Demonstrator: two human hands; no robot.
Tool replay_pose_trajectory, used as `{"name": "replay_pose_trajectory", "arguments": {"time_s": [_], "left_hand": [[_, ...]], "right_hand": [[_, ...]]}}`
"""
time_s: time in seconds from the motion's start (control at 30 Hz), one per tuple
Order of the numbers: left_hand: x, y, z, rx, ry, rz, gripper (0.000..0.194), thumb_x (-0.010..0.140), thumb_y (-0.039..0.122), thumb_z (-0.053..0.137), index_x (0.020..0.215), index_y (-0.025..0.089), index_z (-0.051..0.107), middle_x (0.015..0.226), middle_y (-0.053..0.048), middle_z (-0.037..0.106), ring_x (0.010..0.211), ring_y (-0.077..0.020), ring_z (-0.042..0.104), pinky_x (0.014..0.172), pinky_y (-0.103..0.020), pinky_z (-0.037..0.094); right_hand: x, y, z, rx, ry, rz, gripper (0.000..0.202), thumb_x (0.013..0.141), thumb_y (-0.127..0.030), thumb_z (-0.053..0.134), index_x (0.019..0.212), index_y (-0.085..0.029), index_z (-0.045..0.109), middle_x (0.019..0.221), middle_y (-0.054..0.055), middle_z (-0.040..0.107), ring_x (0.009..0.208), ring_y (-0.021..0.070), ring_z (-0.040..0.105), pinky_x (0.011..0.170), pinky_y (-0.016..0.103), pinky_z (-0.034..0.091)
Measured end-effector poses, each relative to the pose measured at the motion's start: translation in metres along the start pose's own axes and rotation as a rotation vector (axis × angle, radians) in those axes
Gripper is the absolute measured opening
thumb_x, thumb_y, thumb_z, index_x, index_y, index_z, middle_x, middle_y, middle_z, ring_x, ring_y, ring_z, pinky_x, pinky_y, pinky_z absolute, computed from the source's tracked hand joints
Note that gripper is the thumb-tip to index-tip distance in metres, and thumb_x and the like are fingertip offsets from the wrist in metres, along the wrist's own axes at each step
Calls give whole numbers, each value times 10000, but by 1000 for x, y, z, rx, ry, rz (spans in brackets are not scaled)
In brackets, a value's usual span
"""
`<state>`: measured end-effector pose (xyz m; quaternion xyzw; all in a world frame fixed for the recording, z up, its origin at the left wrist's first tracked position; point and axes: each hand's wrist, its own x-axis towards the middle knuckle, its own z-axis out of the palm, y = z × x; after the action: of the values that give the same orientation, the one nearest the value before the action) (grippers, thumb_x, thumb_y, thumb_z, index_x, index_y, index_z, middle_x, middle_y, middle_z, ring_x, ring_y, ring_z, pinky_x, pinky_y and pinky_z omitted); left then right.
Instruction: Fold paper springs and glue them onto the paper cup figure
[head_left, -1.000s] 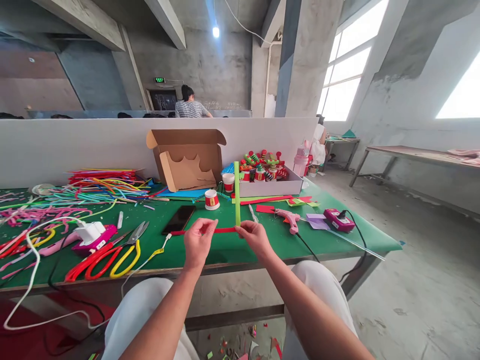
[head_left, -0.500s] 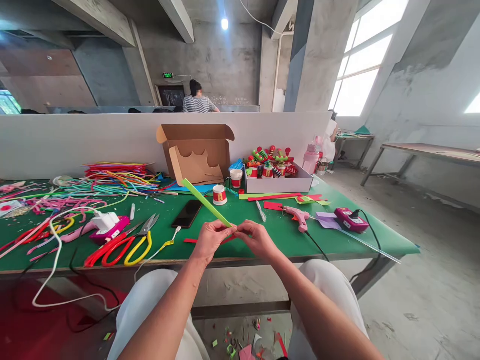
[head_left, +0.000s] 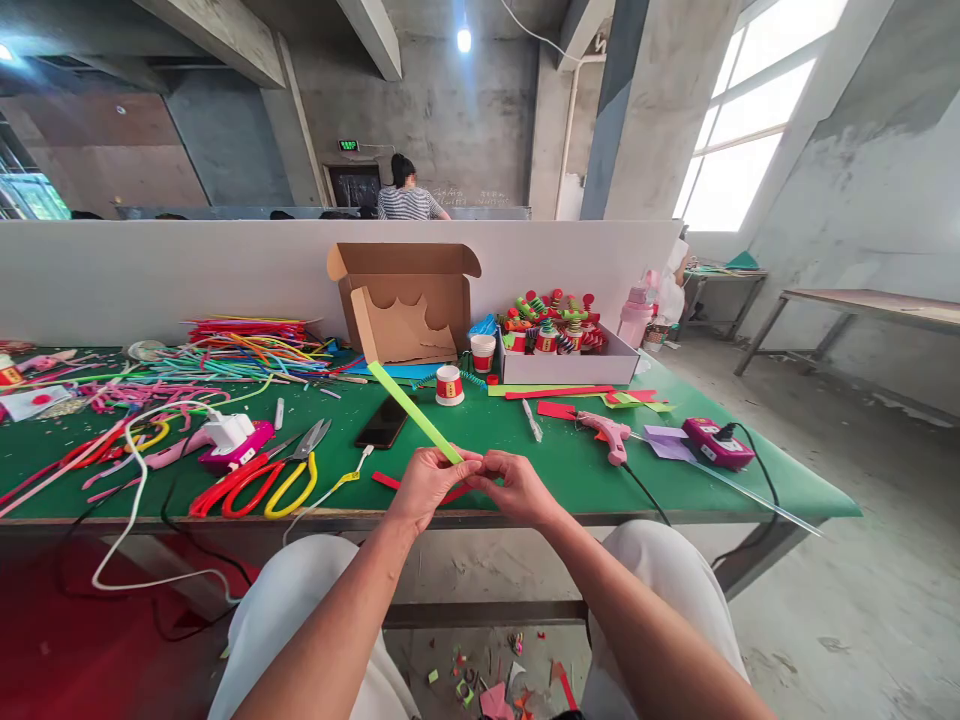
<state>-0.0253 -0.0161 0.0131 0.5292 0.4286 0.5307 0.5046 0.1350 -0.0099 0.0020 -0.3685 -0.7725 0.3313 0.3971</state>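
A bright green paper strip (head_left: pixel 411 408) slants up and left from my left hand (head_left: pixel 429 482), whose thumb and fingers pinch its lower end. My right hand (head_left: pixel 513 484) touches the left at the fingertips, its fingers closed in a pinch; what lies between them is too small to make out. Beneath the hands a red paper strip (head_left: pixel 385 481) shows in part on the green table. Beyond them stands a small red-and-white paper cup (head_left: pixel 449 386) with teal coiled pieces at its sides.
Scissors (head_left: pixel 298 460), a phone (head_left: pixel 382 423) and a white cable lie left of my hands. A pink glue gun (head_left: pixel 609 436) and magenta power socket (head_left: pixel 717 443) are at right. Behind stand a cardboard box (head_left: pixel 409 315) and a white box (head_left: pixel 568 370) of decorated cups.
The view has shifted slightly, so the table's things appear a little further right. My hands remain together, with the green strip still in my left hand.
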Motion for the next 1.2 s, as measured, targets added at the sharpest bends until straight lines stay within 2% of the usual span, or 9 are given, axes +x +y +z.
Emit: {"name": "replay_pose_trajectory", "arguments": {"time_s": [0.13, 0.23, 0.43, 0.77, 0.87, 0.93, 1.03, 1.1, 1.2], "left_hand": [[2, 1, -4, 87, 65, 113, 257, 569, 438, 806, 597, 190, 746, 567, -17, 623, 571, -132, 512, 549, -257, 404], [5, 7, -19, -16, 108, 115, 280, 570, 442, 810, 643, 176, 760, 617, -35, 659, 541, -105, 468, 530, -253, 386], [6, 13, -48, -245, 238, 64, 297, 507, 400, 860, 615, 149, 743, 742, -91, 721, 535, -90, 493, 507, -248, 402], [7, 23, -78, -290, 373, 158, 290, 501, 350, 868, 666, 148, 742, 754, -79, 724, 529, -83, 510, 499, -240, 429], [10, 26, -87, -329, 452, 214, 285, 508, 332, 863, 681, 147, 733, 763, -68, 720, 543, -76, 520, 513, -230, 435], [13, 26, -93, -369, 533, 253, 280, 502, 322, 861, 666, 147, 716, 720, -50, 702, 565, -82, 540, 514, -218, 430], [17, 21, -94, -355, 566, 217, 295, 494, 342, 856, 646, 142, 700, 631, -24, 658, 534, -83, 526, 487, -210, 413], [17, 15, -85, -299, 504, 145, 337, 486, 375, 852, 681, 135, 716, 600, -22, 643, 505, -82, 507, 474, -213, 407], [13, 5, -56, -188, 353, 42, 409, 476, 394, 851, 773, 131, 750, 641, -46, 671, 528, -94, 518, 496, -224, 417]], "right_hand": [[-1, -4, -5, 20, -46, 34, 221, 797, -377, 621, 703, -195, 704, 691, 14, 626, 655, 147, 534, 624, 257, 406], [-2, -9, -13, 37, -112, 64, 204, 773, -367, 628, 694, -193, 700, 686, 15, 645, 635, 147, 534, 591, 254, 399], [-3, -14, -27, 45, -204, 102, 200, 746, -354, 636, 650, -185, 684, 633, 1, 632, 579, 132, 512, 551, 245, 383], [-4, -15, -48, 61, -362, 126, 267, 749, -426, 658, 684, -173, 711, 637, 1, 626, 590, 126, 502, 532, 231, 380], [-4, -12, -56, 129, -381, 154, 288, 707, -453, 703, 657, -169, 701, 610, -6, 614, 568, 118, 493, 523, 232, 371], [-2, -8, -58, 244, -274, 204, 312, 667, -478, 736, 638, -171, 688, 589, -10, 611, 557, 117, 510, 542, 239, 395], [1, -2, -51, 514, 77, 276, 345, 586, -500, 791, 665, -182, 683, 620, -8, 640, 587, 133, 583, 629, 271, 475], [4, 0, -42, 683, 267, 314, 366, 521, -480, 836, 664, -186, 670, 659, -3, 658, 610, 142, 619, 682, 296, 512], [6, 1, -25, 838, 376, 360, 381, 472, -447, 867, 621, -178, 642, 681, 13, 673, 607, 138, 628, 709, 307, 532]]}}
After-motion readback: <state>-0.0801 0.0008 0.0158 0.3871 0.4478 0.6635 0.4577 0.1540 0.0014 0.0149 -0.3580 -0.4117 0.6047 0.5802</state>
